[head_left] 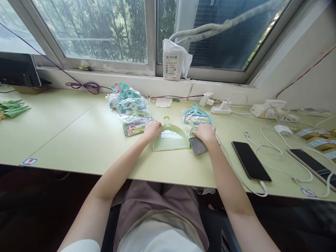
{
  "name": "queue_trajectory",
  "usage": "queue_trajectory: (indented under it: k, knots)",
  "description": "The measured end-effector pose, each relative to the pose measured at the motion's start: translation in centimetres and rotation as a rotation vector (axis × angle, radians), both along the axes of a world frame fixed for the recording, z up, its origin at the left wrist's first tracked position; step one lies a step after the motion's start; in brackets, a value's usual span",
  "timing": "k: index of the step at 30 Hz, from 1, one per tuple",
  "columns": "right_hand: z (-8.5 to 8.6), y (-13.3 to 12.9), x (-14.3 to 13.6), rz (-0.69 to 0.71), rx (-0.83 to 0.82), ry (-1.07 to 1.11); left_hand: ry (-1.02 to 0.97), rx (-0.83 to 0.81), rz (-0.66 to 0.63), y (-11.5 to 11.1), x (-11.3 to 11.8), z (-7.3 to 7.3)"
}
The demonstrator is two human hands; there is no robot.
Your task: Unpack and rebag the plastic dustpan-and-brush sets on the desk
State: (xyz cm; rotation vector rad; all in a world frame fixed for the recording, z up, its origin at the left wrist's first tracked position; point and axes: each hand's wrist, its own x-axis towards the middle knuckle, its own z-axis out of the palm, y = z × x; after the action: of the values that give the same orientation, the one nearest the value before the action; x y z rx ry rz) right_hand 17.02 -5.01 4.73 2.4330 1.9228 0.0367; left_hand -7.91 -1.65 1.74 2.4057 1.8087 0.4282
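The left hand (151,130) grips the pale green plastic dustpan's (170,139) edge, the right hand (205,133) clasps the grey-bristled brush (197,144) just beside it, while bagged sets (132,108) wait beyond the fingertips.

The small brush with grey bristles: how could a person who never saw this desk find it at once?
Start at the pale green desk below the window. In its middle lies a light green dustpan; the small brush lies against its right side, under the right hand. Unlike the wrapped sets nearby, it is unpacked, with bare grey bristles.
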Motion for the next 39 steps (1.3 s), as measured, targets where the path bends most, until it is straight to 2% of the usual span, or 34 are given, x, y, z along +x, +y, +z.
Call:
queue_trajectory:
  k: [4, 8, 11, 14, 19, 27, 34, 39]
  knots:
    - [-0.2, 0.0, 0.0, -0.02, 0.016, 0.0, -0.025, 0.1, -0.008, -0.2, 0.4, -0.2]
    - [-0.4, 0.0, -0.2, -0.013, 0.01, 0.004, -0.058, 0.272, -0.102, -0.8, 0.9, 0.1]
    - [-0.2, 0.1, -0.2, -0.007, 0.008, 0.007, -0.076, 0.336, -0.153, -1.3, 1.1, 0.5]
    - [-0.1, 0.1, 0.0, 0.003, -0.001, 0.009, -0.074, 0.374, -0.146, -1.4, 1.1, 0.8]
    - [-0.1, 0.1, 0.0, 0.006, 0.001, 0.005, -0.005, 0.372, -0.079, -0.9, 0.6, 0.7]
    - [-0.3, 0.0, -0.2, -0.008, -0.001, 0.012, 0.173, 0.294, -0.09, -0.8, 0.5, 0.3]
    - [-0.5, 0.0, -0.8, -0.011, 0.025, 0.018, 0.184, 0.229, -0.056, -1.1, 0.5, 0.7]
    - [0.7, -0.3, 0.0, -0.056, 0.131, 0.058, 0.179, 0.186, -0.027, -1.0, 0.6, 0.8]
